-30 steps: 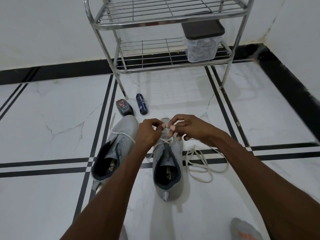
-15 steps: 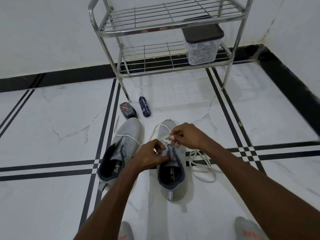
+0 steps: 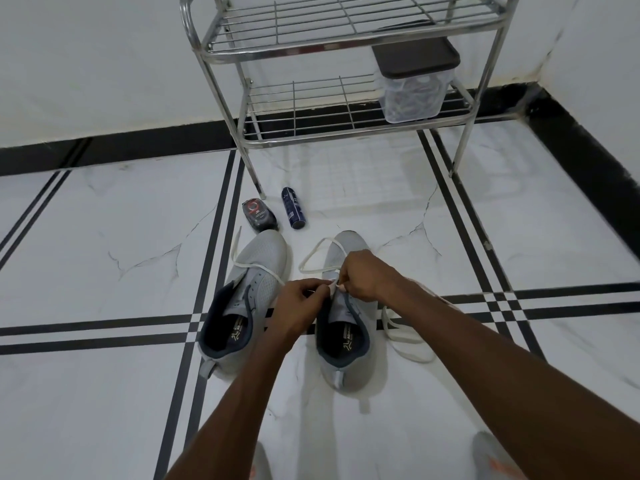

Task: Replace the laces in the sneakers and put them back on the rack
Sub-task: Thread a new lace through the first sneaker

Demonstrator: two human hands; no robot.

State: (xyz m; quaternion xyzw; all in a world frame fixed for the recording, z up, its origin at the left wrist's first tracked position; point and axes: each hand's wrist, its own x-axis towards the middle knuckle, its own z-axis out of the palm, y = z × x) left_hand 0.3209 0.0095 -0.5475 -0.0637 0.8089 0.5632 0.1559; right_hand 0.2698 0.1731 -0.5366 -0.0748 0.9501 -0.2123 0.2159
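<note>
Two grey mesh sneakers sit side by side on the white marble-look floor tiles [image 3: 104, 258], heels toward the person, which puts the eyelets within easy reach. The left hand [image 3: 298, 301] and the right hand [image 3: 363, 275] meet over the throat of the right-hand grey sneaker [image 3: 346, 327], each pinching the flat white lace [image 3: 313, 258] with curled fingers. Their closeness suggests one is steadying an eyelet while the other feeds the tip through, though the exact hole is too small to make out. The slack loops out past the toe and trails in coils beside the shoe, kept clear of the work. The left-hand grey sneaker [image 3: 242, 306] has only one strand lying across it, so it is probably waiting its turn. The chrome wire shoe rack [image 3: 339, 46] stands just behind, holding a clear plastic tub with a dark lid [image 3: 412, 81].

Compared with half a second ago, the left hand has risen from the tongue to meet the right, and the toe loop has widened.
</note>
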